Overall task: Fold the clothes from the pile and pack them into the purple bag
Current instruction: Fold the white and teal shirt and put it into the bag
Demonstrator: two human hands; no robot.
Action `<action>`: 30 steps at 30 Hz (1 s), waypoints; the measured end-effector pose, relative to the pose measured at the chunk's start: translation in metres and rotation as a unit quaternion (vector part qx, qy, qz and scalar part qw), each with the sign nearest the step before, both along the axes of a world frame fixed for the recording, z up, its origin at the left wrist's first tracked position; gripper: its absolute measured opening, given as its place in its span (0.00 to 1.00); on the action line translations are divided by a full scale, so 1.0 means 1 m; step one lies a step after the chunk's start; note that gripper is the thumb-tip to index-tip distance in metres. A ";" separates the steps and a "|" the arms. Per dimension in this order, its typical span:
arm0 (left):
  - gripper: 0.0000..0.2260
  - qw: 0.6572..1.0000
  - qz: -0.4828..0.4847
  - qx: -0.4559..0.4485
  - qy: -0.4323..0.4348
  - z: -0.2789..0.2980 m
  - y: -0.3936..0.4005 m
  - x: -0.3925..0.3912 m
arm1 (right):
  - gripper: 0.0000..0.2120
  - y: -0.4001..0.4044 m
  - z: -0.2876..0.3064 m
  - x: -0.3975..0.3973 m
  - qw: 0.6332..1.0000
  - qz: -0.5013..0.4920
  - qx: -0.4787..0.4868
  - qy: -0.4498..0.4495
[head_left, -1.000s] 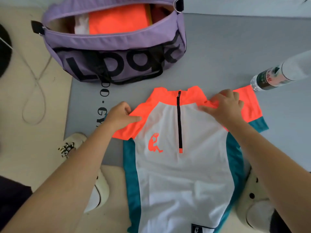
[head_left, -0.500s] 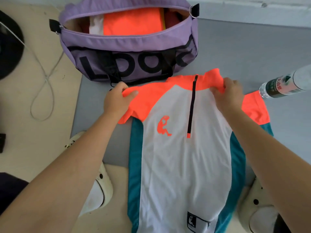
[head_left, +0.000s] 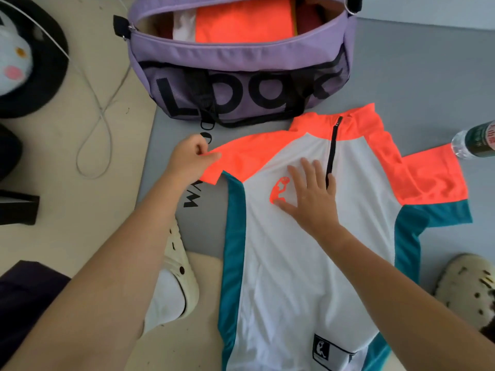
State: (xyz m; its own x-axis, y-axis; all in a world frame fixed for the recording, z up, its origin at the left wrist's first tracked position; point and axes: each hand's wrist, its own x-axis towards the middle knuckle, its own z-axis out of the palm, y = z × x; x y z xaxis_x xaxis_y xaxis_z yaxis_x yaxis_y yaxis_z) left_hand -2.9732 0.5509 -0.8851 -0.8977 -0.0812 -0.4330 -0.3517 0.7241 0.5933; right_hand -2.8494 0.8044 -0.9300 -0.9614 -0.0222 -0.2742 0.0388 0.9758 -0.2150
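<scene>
A white sports shirt (head_left: 289, 277) with orange shoulders, teal side panels and a black zip lies face up on the grey mat (head_left: 417, 84). My left hand (head_left: 191, 163) pinches the edge of the shirt's left orange sleeve. My right hand (head_left: 312, 200) lies flat with straight fingers on the chest, beside the orange logo and the zip. The purple bag (head_left: 241, 76) stands open just beyond the collar. Folded clothes are inside it, with an orange one (head_left: 243, 25) on top.
A clear plastic bottle (head_left: 475, 141) lies at the mat's right edge, close to the right sleeve. My feet in cream clogs (head_left: 174, 266) flank the shirt's lower part. A white cord (head_left: 93, 124) loops over the beige floor on the left, near a black round object (head_left: 40, 84).
The shirt has been set down flat, nearer the bag. My right hand let go of the collar area and now presses flat on the chest. My left hand moved out to the sleeve edge.
</scene>
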 end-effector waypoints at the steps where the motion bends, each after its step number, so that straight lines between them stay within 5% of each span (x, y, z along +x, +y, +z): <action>1: 0.07 0.997 0.048 -0.029 0.056 0.002 -0.003 -0.002 | 0.36 -0.003 -0.001 -0.001 1.000 0.005 0.008 0.013; 4: 0.16 0.965 0.197 -0.056 0.166 0.002 -0.013 -0.002 | 0.37 -0.008 -0.006 -0.005 0.999 0.017 0.039 0.029; 9: 0.15 0.960 0.276 -0.032 0.040 -0.019 -0.004 0.044 | 0.37 -0.024 -0.016 -0.018 0.997 0.027 0.026 0.067; 15: 0.17 0.979 0.192 -0.046 -0.058 -0.038 0.030 0.113 | 0.36 -0.037 -0.036 -0.016 0.994 0.064 0.037 0.079; 22: 0.16 0.969 0.134 -0.026 -0.204 -0.040 0.018 0.108 | 0.36 -0.029 -0.046 0.005 0.989 0.086 0.049 0.114; 26: 0.17 0.957 0.290 -0.018 -0.007 -0.034 0.005 0.085 | 0.35 -0.026 -0.044 0.011 0.987 0.093 0.051 0.117; 30: 0.23 0.973 0.230 -0.013 0.003 -0.039 -0.010 0.052 | 0.35 -0.033 -0.038 0.003 0.989 0.065 0.040 0.127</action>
